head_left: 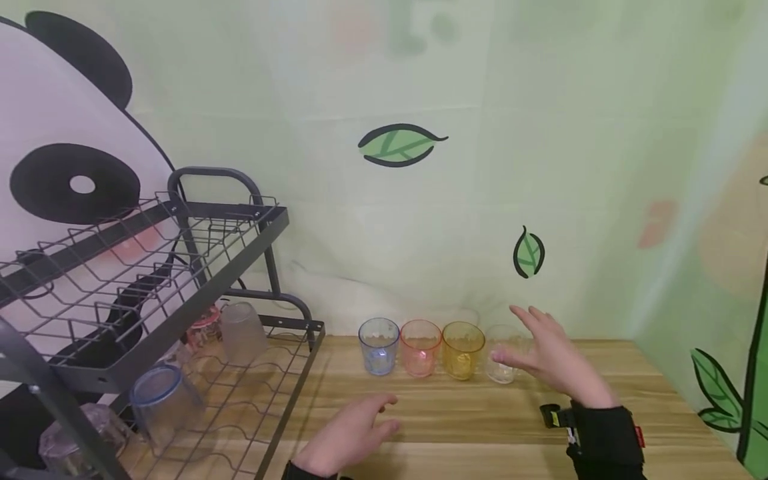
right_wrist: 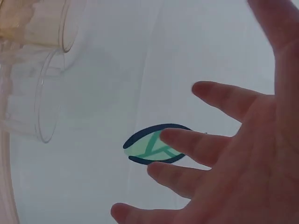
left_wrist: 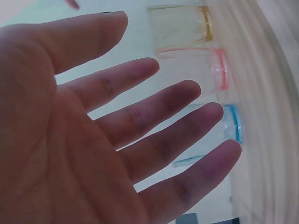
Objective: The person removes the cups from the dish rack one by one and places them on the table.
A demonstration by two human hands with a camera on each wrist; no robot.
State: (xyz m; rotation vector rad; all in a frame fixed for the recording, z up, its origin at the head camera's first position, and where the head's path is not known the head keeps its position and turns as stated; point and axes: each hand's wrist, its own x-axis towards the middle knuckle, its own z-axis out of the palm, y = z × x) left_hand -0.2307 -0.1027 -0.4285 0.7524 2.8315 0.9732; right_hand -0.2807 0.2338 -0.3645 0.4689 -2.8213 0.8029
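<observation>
Four colours aside, one row of glasses runs along the wall side of the wooden table: a blue glass point(head_left: 379, 348), a pink glass point(head_left: 420, 349), an amber glass point(head_left: 463, 353) and a clear glass point(head_left: 501, 371). My right hand point(head_left: 555, 357) hovers by the clear glass, fingers spread, thumb overlapping its rim in the head view. In the right wrist view, that hand's fingers stand apart from the clear glass point(right_wrist: 28, 98). My left hand point(head_left: 354, 432) is held over the table in front of the blue glass, palm bare and fingers extended. Neither hand holds anything.
On the left stands a dark two-tier wire rack point(head_left: 240, 267). Its lower tier bears several glasses, among them a blue-rimmed glass point(head_left: 165, 407) and a frosted glass point(head_left: 242, 333). A printed cloth point(head_left: 420, 233) with leaves and a panda hangs behind the table point(head_left: 480, 427).
</observation>
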